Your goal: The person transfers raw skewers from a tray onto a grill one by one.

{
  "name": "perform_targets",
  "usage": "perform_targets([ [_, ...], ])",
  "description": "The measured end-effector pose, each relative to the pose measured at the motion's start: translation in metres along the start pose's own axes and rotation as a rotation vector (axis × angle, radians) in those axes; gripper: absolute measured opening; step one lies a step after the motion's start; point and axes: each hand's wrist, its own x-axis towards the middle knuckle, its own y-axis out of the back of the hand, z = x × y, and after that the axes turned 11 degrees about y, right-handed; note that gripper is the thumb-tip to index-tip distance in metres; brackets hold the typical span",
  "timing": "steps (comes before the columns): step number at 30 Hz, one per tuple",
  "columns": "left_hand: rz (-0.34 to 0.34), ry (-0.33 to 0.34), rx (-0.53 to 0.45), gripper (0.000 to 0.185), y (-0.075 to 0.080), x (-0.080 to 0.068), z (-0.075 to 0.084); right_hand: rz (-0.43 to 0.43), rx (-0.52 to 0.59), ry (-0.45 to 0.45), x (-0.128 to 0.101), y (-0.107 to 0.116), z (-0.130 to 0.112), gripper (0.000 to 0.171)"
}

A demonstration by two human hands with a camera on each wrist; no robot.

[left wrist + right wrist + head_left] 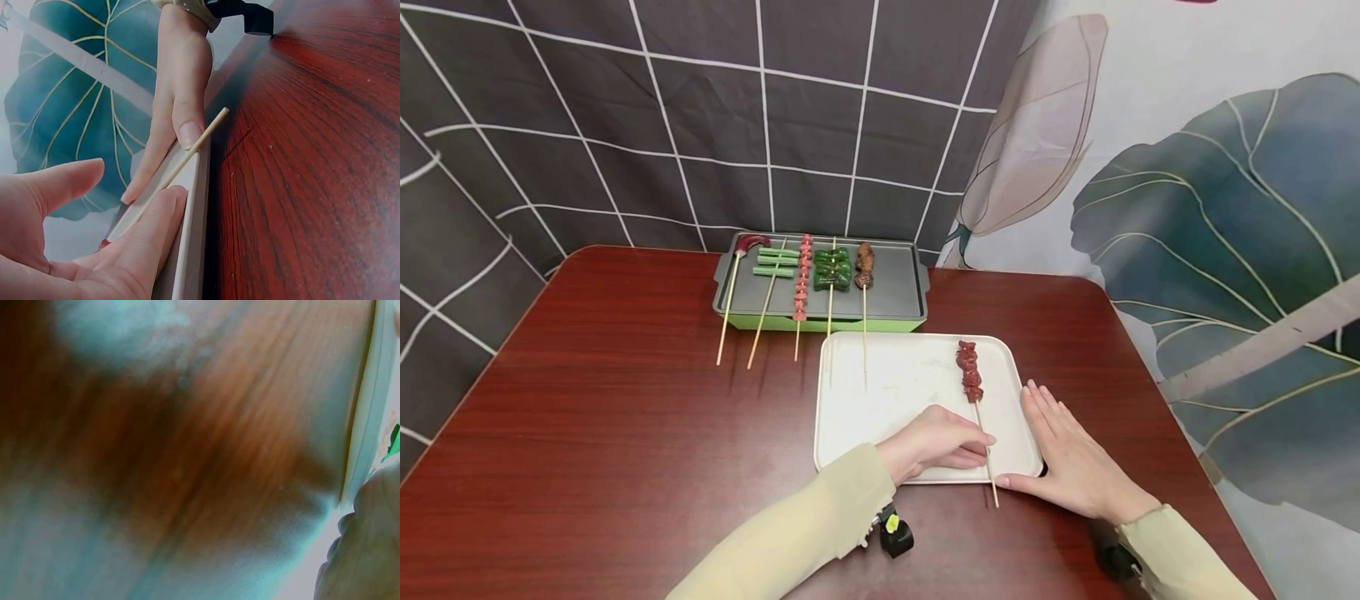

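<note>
Head view: left hand (936,442) touches meat skewer (973,392) on white tray (887,400).

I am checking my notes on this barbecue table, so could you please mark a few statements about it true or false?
1. One meat skewer lies on the white tray. True.
2. The grill pan holds five skewers. True.
3. The right hand grips the skewer. False: it lies flat at the tray's right edge.
4. The left hand rests on the grill pan. False: it rests on the tray, fingers at the skewer's stick.
</note>
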Motion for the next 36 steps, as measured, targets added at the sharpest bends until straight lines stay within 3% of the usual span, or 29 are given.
perform_targets([
  [13,0.037,-0.027,-0.008,0.023,0.004,-0.005,0.002,-0.036,0.043,-0.065,0.000,0.002,-0.002,0.122],
  [27,0.027,-0.052,-0.035,0.039,0.006,-0.012,-0.003,0.002,0.033,-0.037,0.002,0.001,-0.003,0.120],
  [36,0.010,-0.082,-0.068,0.040,0.008,-0.016,-0.006,-0.044,0.037,-0.062,0.001,0.001,-0.002,0.121],
])
